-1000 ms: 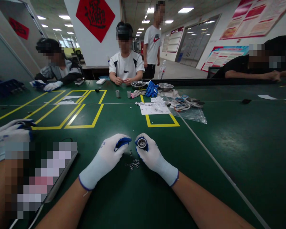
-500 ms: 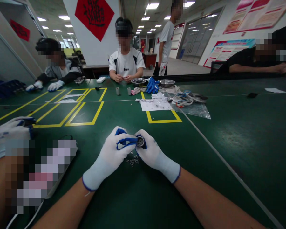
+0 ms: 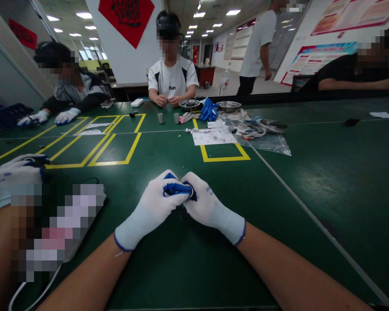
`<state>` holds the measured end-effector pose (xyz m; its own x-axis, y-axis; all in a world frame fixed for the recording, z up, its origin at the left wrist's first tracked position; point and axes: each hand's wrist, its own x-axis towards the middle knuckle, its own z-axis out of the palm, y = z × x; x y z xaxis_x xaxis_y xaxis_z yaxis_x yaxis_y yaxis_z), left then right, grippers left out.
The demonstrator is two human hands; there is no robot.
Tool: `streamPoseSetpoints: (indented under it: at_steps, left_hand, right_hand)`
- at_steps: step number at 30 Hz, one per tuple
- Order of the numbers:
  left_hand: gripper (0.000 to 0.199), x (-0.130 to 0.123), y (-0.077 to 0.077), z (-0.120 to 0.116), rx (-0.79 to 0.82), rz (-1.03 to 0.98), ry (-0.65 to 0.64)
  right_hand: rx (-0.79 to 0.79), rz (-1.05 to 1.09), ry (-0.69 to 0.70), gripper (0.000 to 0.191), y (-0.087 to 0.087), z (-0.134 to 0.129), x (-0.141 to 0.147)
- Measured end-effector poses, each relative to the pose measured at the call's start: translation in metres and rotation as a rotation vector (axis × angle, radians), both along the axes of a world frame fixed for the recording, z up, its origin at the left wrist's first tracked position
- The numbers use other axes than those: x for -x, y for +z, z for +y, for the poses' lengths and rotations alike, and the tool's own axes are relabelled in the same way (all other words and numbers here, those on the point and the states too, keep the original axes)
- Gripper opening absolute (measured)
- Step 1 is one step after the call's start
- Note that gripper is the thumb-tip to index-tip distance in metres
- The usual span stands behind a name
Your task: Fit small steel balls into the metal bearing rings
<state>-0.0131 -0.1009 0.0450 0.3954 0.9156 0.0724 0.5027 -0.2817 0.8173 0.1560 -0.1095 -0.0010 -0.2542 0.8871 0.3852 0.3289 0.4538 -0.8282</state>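
In the head view, my right hand (image 3: 205, 202), in a white glove with blue fingers, is closed around a small grey cup (image 3: 192, 192). Only a sliver of the cup's rim shows. My left hand (image 3: 158, 198), gloved alike, is closed with its fingertips pressed together over the cup's mouth. Whatever those fingertips hold is hidden. Small metal rings (image 3: 180, 214), several of them, lie on the green table just below my hands, partly covered by them.
Two grey cups (image 3: 160, 118) stand across the table. Beyond the yellow tape lie a white paper (image 3: 210, 137), gloves (image 3: 257, 127) and metal dishes (image 3: 229, 105). A power strip (image 3: 81, 211) and a co-worker's gloved hand (image 3: 16, 172) are at left. Another person sits opposite.
My left fingertips have moved right, onto the cup's mouth, which faced me openly before. The right hand has turned slightly, still around the cup. A person in the background has walked right.
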Motion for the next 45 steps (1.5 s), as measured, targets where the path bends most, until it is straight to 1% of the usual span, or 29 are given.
streamPoseSetpoints:
  at_steps: [4, 11, 16, 19, 22, 24, 29, 35, 38, 45]
  left_hand:
    - [0.018, 0.001, 0.003, 0.000, 0.004, 0.039, -0.017]
    - [0.016, -0.002, 0.001, -0.001, -0.029, 0.147, 0.044]
    - [0.013, -0.002, 0.000, -0.003, -0.078, 0.151, 0.068]
    - [0.015, 0.000, -0.001, -0.003, -0.169, 0.140, 0.006]
    - [0.023, 0.003, -0.002, -0.003, -0.278, 0.150, -0.091]
    - [0.028, 0.005, -0.002, -0.004, -0.316, 0.150, -0.130]
    - [0.030, 0.005, 0.000, -0.009, -0.324, 0.149, -0.142]
    - [0.028, 0.003, -0.005, -0.008, -0.436, 0.186, -0.158]
    - [0.026, 0.003, -0.008, -0.007, -0.433, 0.148, -0.146]
    - [0.021, 0.001, -0.008, -0.006, -0.342, 0.087, -0.127]
  right_hand:
    - [-0.006, -0.019, 0.032, 0.012, -0.001, 0.000, 0.000]
    - [-0.021, -0.096, -0.004, 0.017, -0.004, 0.003, 0.001]
    - [0.006, -0.058, -0.003, 0.014, -0.004, 0.003, 0.001]
    - [0.013, -0.024, -0.011, 0.012, -0.004, 0.003, 0.000]
    - [0.031, -0.006, -0.032, 0.011, -0.002, 0.003, -0.002]
    - [0.038, 0.006, -0.041, 0.010, -0.001, 0.003, -0.003]
    - [0.072, 0.032, -0.055, 0.007, 0.001, 0.003, -0.004]
    - [0.081, 0.046, -0.072, 0.008, 0.001, 0.005, -0.004]
    - [0.096, 0.048, -0.069, 0.008, 0.001, 0.005, -0.004]
    - [0.105, 0.020, -0.046, 0.006, 0.000, 0.003, -0.004]
